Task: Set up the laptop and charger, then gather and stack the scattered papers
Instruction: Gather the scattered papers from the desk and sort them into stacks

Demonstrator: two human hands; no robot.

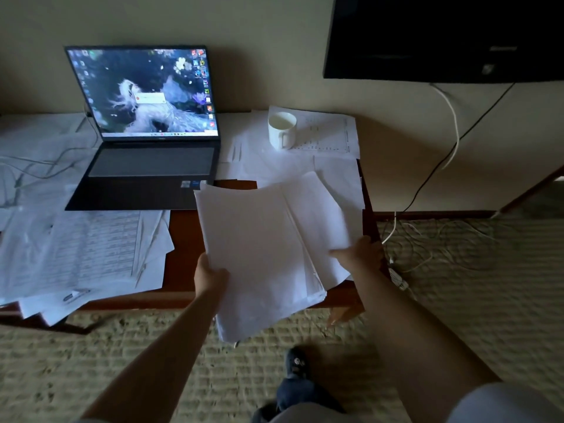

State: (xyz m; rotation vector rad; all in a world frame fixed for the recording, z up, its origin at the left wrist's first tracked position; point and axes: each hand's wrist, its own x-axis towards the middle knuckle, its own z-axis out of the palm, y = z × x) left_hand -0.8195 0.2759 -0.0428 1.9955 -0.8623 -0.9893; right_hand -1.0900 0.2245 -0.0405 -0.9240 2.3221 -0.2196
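Note:
A thick stack of white papers (256, 254) is held above the front edge of the dark wooden table (183, 236). My left hand (210, 277) grips its lower left edge. My right hand (360, 250) pinches a top sheet at the stack's right side. The laptop (146, 129) stands open at the back left with its screen lit, and a thin charger cable (39, 164) trails from its left side over loose sheets. More scattered papers (79, 251) lie on the left of the table, and others (290, 166) spread at the back right.
A white mug (282, 130) stands on printed sheets at the back right. A dark wall-mounted screen (442, 35) hangs at upper right, with cables (451, 129) running down to the carpet. A foot in a dark shoe (296, 364) is on the carpet below.

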